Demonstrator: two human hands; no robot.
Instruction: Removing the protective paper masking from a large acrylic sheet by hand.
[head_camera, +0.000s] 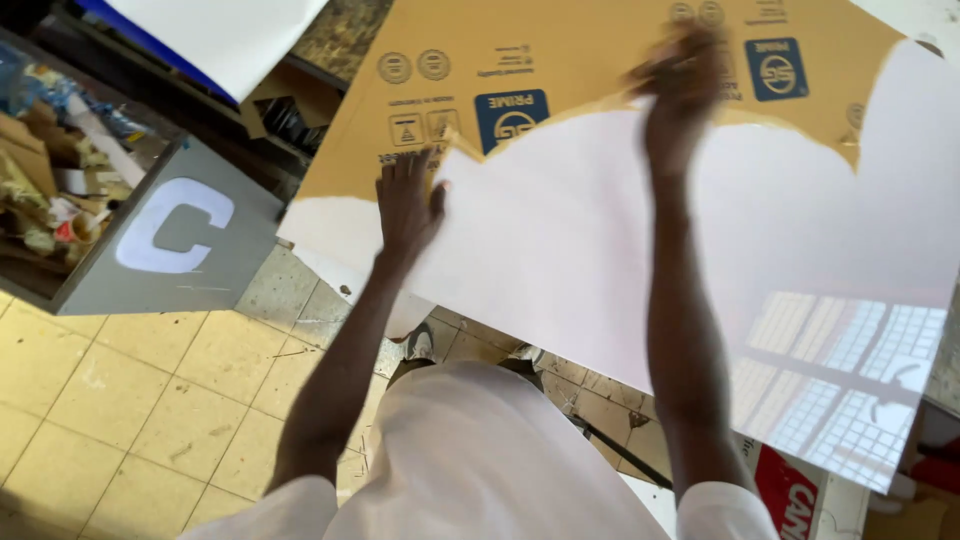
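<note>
Head view: glossy white sheet, part-peeled brown paper

White sheet (600, 240) lying across the worktable. Left hand (408, 200) spread flat on it. Right hand (683, 85) blurred at the brown paper (600, 50) edge; grip indiscernible. Grey box (170, 240), tiled floor (130, 400).

A large glossy white sheet (620, 240) lies flat and fills most of the right half of the view, tilted a little so its lower edge runs down toward the right. Its surface is shiny: a bright window grid is mirrored in its lower right corner. Over the upper part sits a brown paper backing (590, 60), printed with round marks and blue square labels. The backing is partly peeled away, and its torn lower edge runs ragged and wavy across the sheet from left to right, leaving bare white below it. A strip of brown also remains along the left end, above the white corner there.
</note>
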